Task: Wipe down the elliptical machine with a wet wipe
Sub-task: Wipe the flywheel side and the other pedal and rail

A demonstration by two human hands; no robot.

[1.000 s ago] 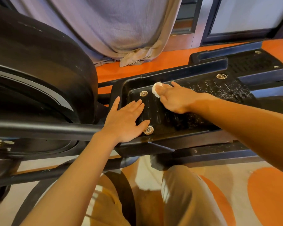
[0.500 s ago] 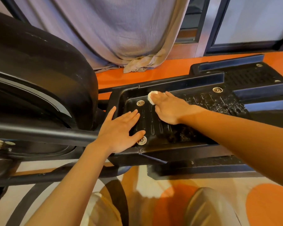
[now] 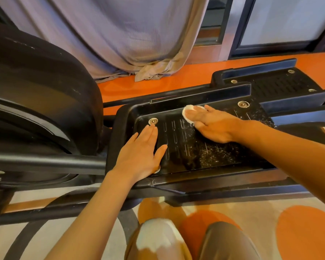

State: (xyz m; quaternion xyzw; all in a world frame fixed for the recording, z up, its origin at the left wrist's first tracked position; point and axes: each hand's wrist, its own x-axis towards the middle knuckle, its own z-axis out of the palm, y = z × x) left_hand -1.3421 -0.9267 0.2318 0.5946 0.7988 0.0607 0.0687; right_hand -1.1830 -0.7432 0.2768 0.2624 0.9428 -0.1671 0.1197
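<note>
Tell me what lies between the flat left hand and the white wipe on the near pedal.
Head view: only bare black ribbed pedal tread between left hand and white wet wipe.

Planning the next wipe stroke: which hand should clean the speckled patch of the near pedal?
Right. The right hand already presses the wet wipe onto the near pedal, beside the speckles; the left hand lies flat, bracing its front end.

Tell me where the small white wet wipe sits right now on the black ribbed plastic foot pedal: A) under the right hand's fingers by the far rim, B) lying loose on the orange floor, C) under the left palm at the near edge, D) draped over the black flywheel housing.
A: the small white wet wipe shows under the right hand by the far rim of the black ribbed plastic foot pedal, while the left hand lies flat without it.
</note>
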